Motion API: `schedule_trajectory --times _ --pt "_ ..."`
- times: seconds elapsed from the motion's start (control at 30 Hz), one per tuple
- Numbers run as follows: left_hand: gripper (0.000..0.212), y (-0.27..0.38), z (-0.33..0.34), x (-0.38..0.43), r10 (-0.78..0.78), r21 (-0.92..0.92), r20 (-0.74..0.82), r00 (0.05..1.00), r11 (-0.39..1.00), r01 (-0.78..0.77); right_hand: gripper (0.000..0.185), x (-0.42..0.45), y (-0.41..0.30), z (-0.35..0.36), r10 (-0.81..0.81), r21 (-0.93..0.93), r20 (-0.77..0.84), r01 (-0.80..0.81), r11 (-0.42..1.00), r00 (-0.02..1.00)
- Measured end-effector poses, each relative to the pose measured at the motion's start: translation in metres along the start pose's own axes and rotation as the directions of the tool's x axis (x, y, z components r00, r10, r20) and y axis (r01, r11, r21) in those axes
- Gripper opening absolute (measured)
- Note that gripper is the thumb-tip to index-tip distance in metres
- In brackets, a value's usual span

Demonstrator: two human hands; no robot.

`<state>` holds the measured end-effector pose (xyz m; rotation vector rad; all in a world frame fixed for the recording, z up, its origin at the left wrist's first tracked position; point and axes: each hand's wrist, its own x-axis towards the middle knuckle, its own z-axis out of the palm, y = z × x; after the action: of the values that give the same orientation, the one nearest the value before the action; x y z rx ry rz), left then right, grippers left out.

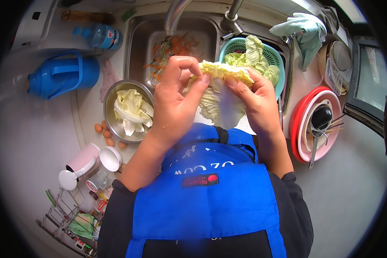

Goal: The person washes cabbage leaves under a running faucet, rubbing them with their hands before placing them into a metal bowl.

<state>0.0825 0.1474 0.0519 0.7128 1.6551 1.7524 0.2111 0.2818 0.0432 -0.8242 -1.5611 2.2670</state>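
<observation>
Between both hands I hold a napa cabbage leaf [220,100] by its crinkled upper edge, in front of the blue apron. My left hand [180,93] pinches the edge between thumb and bent index finger. On the other side, my right hand [256,92] grips it with the thumb in front and fingers behind. To the left stands a steel bowl [108,111] with torn pale cabbage pieces [132,111] inside. Behind my right hand, a turquoise plastic basket [280,67] holds more leaves [256,56] and sits over the right sink basin.
Orange and green vegetable peelings [172,48] lie in the steel sink [138,38] under the faucet [174,19]. Several brown eggs [109,142] are beside the bowl. A blue thermos [64,75] stands at left. Nested basins [333,142] with utensils are at right, near a hanging cloth [304,30].
</observation>
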Motion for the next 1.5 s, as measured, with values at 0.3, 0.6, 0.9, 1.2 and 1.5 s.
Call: schedule_trajectory --times 0.3,0.6,0.9,1.2,1.5 --pt "0.033 0.011 -0.004 -0.006 0.251 0.425 0.003 0.968 0.876 -0.228 0.035 -0.007 0.001 0.015 0.075 0.229 0.039 -0.082 0.97 0.996" --pt "0.025 0.021 -0.01 -0.01 0.329 0.759 0.106 0.938 0.582 -0.29 0.027 -0.013 0.006 0.024 -0.116 0.03 0.008 0.116 0.993 0.993" --pt "0.014 0.018 -0.025 0.002 0.296 0.701 0.411 0.862 0.501 -0.507 0.045 -0.002 0.007 0.018 -0.362 -0.45 0.277 0.453 0.77 0.89" --pt "0.011 0.002 -0.03 0.0 0.241 0.562 0.35 0.905 0.719 -0.409 0.027 0.001 0.012 0.015 -0.047 -0.316 0.179 0.103 0.943 0.983" --pt "0.012 -0.016 -0.015 -0.01 0.269 0.397 -0.01 0.963 0.885 -0.243 0.024 0.001 0.003 0.026 -0.109 -0.31 0.101 0.135 0.941 0.989"
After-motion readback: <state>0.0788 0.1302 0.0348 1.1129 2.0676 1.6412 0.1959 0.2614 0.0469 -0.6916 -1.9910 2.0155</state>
